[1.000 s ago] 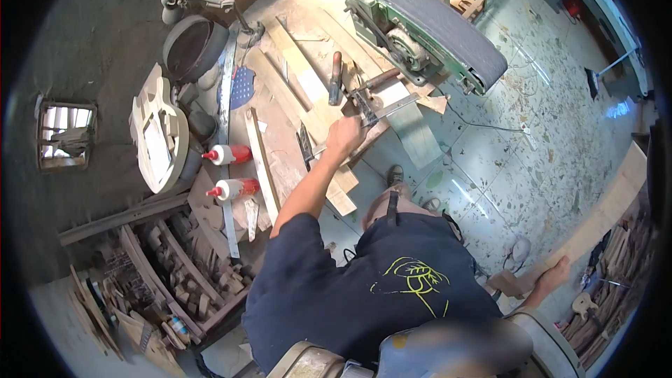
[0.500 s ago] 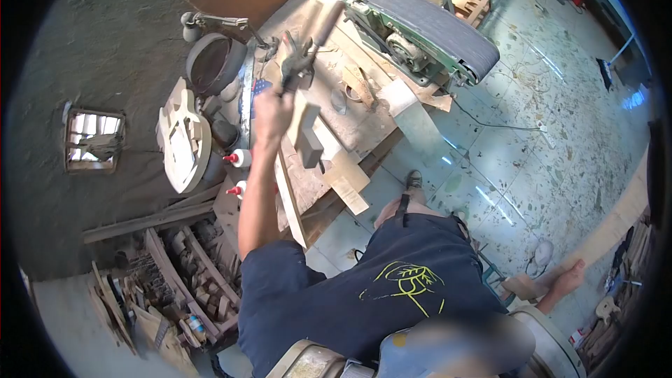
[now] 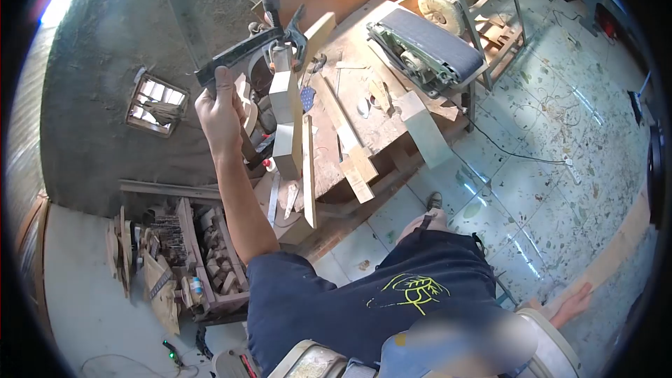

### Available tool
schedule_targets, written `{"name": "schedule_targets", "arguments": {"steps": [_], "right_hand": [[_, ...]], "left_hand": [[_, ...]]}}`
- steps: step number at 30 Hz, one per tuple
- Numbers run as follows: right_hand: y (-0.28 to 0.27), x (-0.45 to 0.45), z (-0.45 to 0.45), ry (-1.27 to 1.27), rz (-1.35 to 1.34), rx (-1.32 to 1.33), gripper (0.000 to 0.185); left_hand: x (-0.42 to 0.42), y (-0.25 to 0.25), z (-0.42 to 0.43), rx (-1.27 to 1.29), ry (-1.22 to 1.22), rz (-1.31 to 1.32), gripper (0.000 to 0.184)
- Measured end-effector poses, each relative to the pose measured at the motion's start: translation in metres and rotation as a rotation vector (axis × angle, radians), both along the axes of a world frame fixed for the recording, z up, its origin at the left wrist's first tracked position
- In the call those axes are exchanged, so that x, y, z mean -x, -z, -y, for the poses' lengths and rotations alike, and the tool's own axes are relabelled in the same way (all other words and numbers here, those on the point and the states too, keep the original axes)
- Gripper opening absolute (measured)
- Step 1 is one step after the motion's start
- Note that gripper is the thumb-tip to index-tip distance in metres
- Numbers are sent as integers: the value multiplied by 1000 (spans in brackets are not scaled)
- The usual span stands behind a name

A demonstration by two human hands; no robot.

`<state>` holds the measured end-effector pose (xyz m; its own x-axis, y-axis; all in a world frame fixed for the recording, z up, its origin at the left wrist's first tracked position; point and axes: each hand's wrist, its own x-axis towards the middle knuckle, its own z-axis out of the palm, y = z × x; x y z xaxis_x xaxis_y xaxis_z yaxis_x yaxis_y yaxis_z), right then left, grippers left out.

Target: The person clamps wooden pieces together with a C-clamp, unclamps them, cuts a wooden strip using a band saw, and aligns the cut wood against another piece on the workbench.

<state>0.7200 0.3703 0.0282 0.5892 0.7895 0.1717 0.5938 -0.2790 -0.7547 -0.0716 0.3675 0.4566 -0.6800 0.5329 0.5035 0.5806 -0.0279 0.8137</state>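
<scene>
so the left hand (image 3: 218,108) was wrapped tight around one end of a bar clamp (image 3: 245,50), which was up in the air by the left side of the bench (image 3: 381,133). a pale wood piece (image 3: 283,92) sat around the clamp's other end, apparently pinched in it, tho overlap made that hard to confirm. probably a front-heavy hold, so a straight wrist and a grip nearer the wood would've been steadier. right hand (image 3: 575,302) was low beside a long board (image 3: 616,241), no telling if it was grasping it or just touching. further out, a wooden crate (image 3: 192,245) was crammed with offcuts (image 3: 220,255). a red-capped bottle (image 3: 269,164) peeked out, contents hidden. past that, a belt sander (image 3: 430,45) stood toward the bench's far side.
</scene>
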Motion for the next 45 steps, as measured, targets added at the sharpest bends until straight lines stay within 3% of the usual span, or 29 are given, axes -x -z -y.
{"name": "schedule_targets", "arguments": {"steps": [7,11,13,14,16,17,18,19,20,22,26,30,35,38,45], "right_hand": [[-4,-35,10,-115,-49,8,55],[-6,-39,13,-73,-31,-40,47],[23,-62,17,-93,-44,57,41],[37,-57,14,45,-77,65,34],[-11,-35,12,10,74,112,39],[-20,-28,11,19,61,-9,32],[-6,-43,12,33,-80,120,34],[-33,-31,4,16,8,39,34],[-21,-40,-1,36,92,-48,45],[-56,-25,-11,111,-158,-43,43],[-42,-46,-23,184,-140,-4,41],[-60,-52,-34,276,-142,84,43],[-61,-65,-34,454,-143,162,46],[-78,-60,-42,566,-193,219,44],[-42,-78,-37,662,-353,171,40]], "left_hand": [[-111,-31,-11,-146,85,-12,57],[-156,-39,-42,-197,300,23,55],[-167,-35,-62,-192,392,-20,54],[-165,-27,-76,-176,468,-57,53],[-200,-17,-110,-121,435,93,51],[-206,-7,-129,-114,531,46,48],[-215,0,-150,-119,663,279,47],[-229,10,-170,-78,796,344,46],[-250,26,-190,-40,833,401,46],[-280,52,-230,31,866,482,46],[-359,121,-315,229,951,498,47],[-422,178,-383,452,1084,265,46],[-504,221,-449,751,1285,213,46],[-539,250,-476,778,1305,186,45],[-607,270,-533,749,1376,-27,50]]}}
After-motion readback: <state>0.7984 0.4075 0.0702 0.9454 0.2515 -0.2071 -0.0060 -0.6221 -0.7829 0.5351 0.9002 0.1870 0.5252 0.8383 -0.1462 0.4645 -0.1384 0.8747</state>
